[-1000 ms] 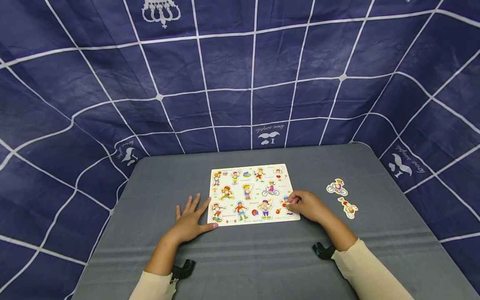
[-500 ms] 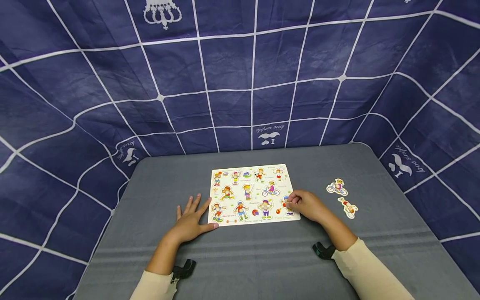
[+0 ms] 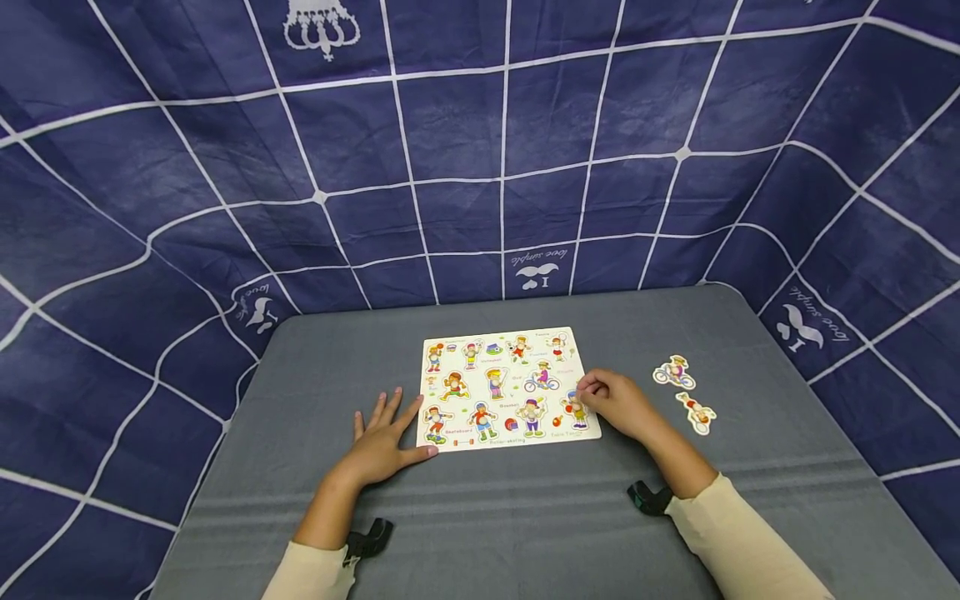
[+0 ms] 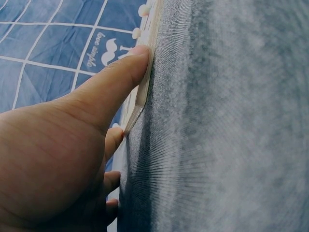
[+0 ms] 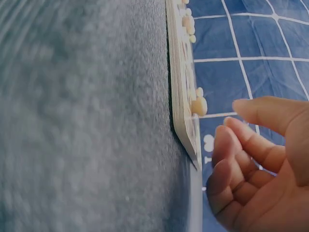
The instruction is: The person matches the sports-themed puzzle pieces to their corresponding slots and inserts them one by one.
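A wooden peg puzzle board [image 3: 517, 393] with sports figures lies on the grey table. My left hand [image 3: 378, 442] has its fingers spread at the board's left side; in the left wrist view its thumb [image 4: 120, 72] presses the board's edge. My right hand [image 3: 615, 404] hovers at the board's right edge, near the table tennis figure piece [image 3: 576, 412] lying in the lower right corner. In the right wrist view, thumb and forefinger are apart with nothing between them, the other fingers loosely curled. A round peg [image 5: 199, 106] stands on the board near the fingertips.
Two loose puzzle pieces lie on the table [image 3: 517, 508] right of the board: a cyclist piece [image 3: 674, 372] and a figure piece with a red ball [image 3: 697, 414]. A blue checked cloth [image 3: 465, 150] rises behind the table and at both sides.
My right hand has let go of the table tennis piece and lifted slightly away, so more of the piece shows. The left hand stays on the board's edge.
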A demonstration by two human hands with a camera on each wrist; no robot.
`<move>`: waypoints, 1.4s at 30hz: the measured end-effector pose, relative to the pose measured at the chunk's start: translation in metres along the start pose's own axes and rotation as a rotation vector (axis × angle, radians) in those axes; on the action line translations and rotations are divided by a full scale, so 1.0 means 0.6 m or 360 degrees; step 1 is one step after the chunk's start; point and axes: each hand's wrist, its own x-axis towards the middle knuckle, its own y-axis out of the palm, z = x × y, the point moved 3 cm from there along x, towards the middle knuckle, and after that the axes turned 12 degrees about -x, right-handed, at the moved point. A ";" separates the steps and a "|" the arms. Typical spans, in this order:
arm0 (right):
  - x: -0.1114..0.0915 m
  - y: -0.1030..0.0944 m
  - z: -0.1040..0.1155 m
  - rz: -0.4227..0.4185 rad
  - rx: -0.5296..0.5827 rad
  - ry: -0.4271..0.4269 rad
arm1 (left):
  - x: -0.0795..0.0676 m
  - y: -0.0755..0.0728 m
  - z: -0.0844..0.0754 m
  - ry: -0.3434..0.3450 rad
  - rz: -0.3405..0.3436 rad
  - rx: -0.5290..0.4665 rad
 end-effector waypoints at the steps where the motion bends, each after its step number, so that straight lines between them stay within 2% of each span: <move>1: 0.000 -0.002 0.001 -0.0022 0.0001 0.0008 | 0.000 0.000 0.001 -0.0002 -0.0002 0.0001; 8: 0.002 -0.016 0.003 -0.0137 0.0090 0.0044 | -0.002 -0.002 0.000 -0.0003 -0.0002 -0.0020; 16: 0.001 -0.042 0.007 -0.0256 0.0150 0.0011 | -0.002 -0.004 -0.002 -0.0018 0.0007 -0.0029; 27: -0.009 -0.062 0.005 -0.0308 0.0159 0.0011 | -0.004 0.001 0.000 -0.0018 0.0017 -0.0022; 37: -0.024 -0.082 -0.006 -0.0312 0.0156 0.0059 | -0.002 -0.001 -0.001 -0.0013 0.0007 -0.0003; 42: -0.032 -0.094 -0.017 -0.0357 0.0111 0.0061 | -0.002 -0.002 -0.002 -0.0015 0.0009 -0.0006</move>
